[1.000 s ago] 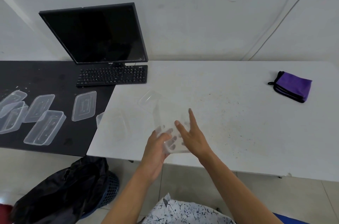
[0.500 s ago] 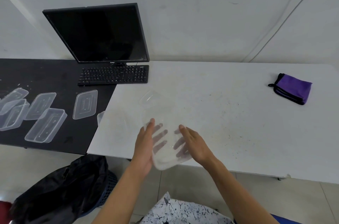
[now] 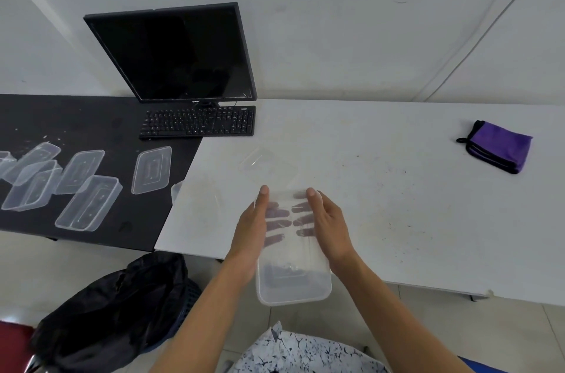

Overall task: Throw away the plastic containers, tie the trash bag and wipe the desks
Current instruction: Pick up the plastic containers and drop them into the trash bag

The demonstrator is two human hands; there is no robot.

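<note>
A clear plastic container (image 3: 293,284) hangs over the white desk's front edge, held from both sides. My left hand (image 3: 249,230) grips its left wall and my right hand (image 3: 328,227) its right wall, fingers showing through the plastic from underneath. A clear lid (image 3: 269,164) lies just beyond on the white desk (image 3: 397,204), and another container (image 3: 195,204) sits at its left edge. Several more containers and lids (image 3: 85,204) are scattered on the black desk (image 3: 91,128). The black trash bag (image 3: 113,308) lines a bin on the floor, lower left.
A monitor (image 3: 177,51) and black keyboard (image 3: 198,121) stand at the back where the desks meet. A folded purple cloth (image 3: 498,146) lies at the white desk's far right. Crumbs dot both desks.
Both hands closed around the container on the white desk, lifted it and drew it toward me, past the front edge.
</note>
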